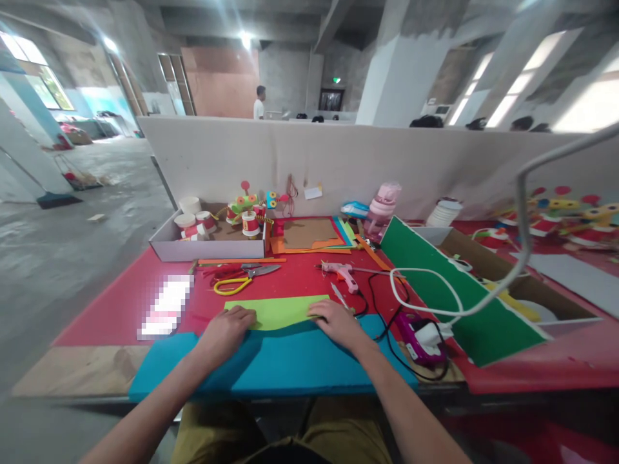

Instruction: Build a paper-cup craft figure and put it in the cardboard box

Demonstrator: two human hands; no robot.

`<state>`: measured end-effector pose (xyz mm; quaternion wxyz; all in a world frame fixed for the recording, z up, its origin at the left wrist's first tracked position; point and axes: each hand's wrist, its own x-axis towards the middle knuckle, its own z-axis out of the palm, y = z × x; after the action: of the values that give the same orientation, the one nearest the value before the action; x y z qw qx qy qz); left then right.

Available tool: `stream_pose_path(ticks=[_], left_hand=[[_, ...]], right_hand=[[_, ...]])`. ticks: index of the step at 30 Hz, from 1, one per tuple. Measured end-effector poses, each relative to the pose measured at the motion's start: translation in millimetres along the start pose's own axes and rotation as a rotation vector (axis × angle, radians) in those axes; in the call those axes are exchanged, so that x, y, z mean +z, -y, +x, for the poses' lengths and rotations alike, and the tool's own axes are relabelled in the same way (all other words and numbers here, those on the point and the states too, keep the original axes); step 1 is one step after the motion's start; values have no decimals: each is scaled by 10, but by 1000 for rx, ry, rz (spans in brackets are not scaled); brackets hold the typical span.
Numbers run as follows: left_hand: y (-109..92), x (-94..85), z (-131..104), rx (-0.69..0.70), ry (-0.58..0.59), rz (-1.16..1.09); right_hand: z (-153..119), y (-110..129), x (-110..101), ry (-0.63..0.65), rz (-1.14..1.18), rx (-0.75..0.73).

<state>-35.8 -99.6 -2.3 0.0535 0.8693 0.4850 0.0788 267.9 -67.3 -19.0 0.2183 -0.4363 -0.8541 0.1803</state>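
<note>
A lime-green sheet of paper (285, 312) lies crosswise before me, its near edge bowed up slightly. My left hand (236, 322) holds its left end, fingers bent over the top. At the right end, my right hand (333, 319) grips the same sheet, with its thumb side hidden. Under both forearms spreads a blue mat (290, 367) along the table's front. Beyond the sheet, yellow-handled scissors (236, 282) lie to the left. A pink hot glue gun (341, 274) rests to the right, with a craft knife (340, 295) just below it.
A white box (207, 250) with paper cups and a cup figure stands back left. Coloured sheets (309, 233) are stacked behind. On the right are a purple power strip (420, 338), a white cable (522, 212) and a green board (454, 296). A pink bottle (384, 206) stands by the partition.
</note>
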Motion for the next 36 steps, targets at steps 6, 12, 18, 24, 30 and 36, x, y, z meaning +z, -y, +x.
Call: stream_pose_path(ticks=[6,12,18,24,30,36], left_hand=[[518,-80,-55,-270,-16,-337],[485,-59,43,-435,-42,-279],[374,5,121,-473,21,-62],[309,17,174,-468,65,43],[308,6,193,-480,101,56],[277,-9,216,-506,112,64]], right_hand=[[-7,-137,-108,-69,140,305],[126,-132,-73,-47,-104,437],[188,-79,-61,36,-282,467],[228,6,-73,83,-372,473],[246,-42,-78,95,-342,534],[260,-37,-69,128,-359,572]])
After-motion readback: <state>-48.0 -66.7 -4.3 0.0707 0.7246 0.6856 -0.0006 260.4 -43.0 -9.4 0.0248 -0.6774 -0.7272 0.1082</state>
